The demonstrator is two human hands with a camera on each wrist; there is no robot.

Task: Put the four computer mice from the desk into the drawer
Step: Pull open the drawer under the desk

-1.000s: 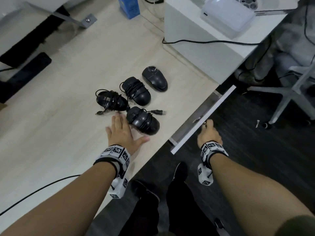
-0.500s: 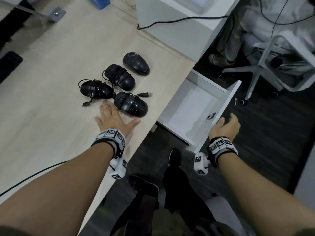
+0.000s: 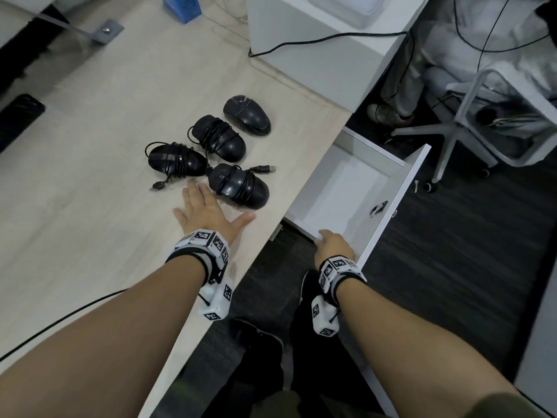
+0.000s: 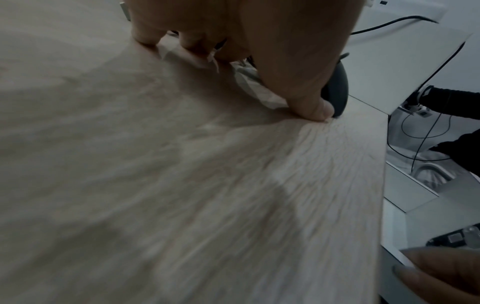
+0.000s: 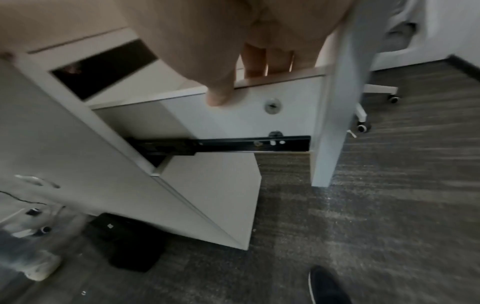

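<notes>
Four black computer mice lie bunched on the light wooden desk (image 3: 90, 236): a bare one (image 3: 247, 119) farthest, then three wrapped in their cords (image 3: 220, 137), (image 3: 174, 159), (image 3: 239, 185). My left hand (image 3: 208, 212) lies flat on the desk just below the nearest mouse (image 4: 336, 88), and its thumb (image 4: 311, 102) is beside that mouse. The white drawer (image 3: 346, 188) stands pulled out to the right of the desk, with nothing inside. My right hand (image 3: 331, 245) grips the drawer's near side wall (image 5: 259, 115), fingers over the rim and thumb outside.
A white cabinet (image 3: 316, 55) with a black cable stands behind the mice, and a blue box (image 3: 180, 7) sits at the back. A white office chair (image 3: 470, 116) and someone's feet (image 3: 388, 113) are beyond the drawer. A thin cable (image 3: 60, 321) crosses the near desk.
The drawer has slid from nearly closed to wide open. My right hand went from the front panel to the near side wall. The left hand stayed flat.
</notes>
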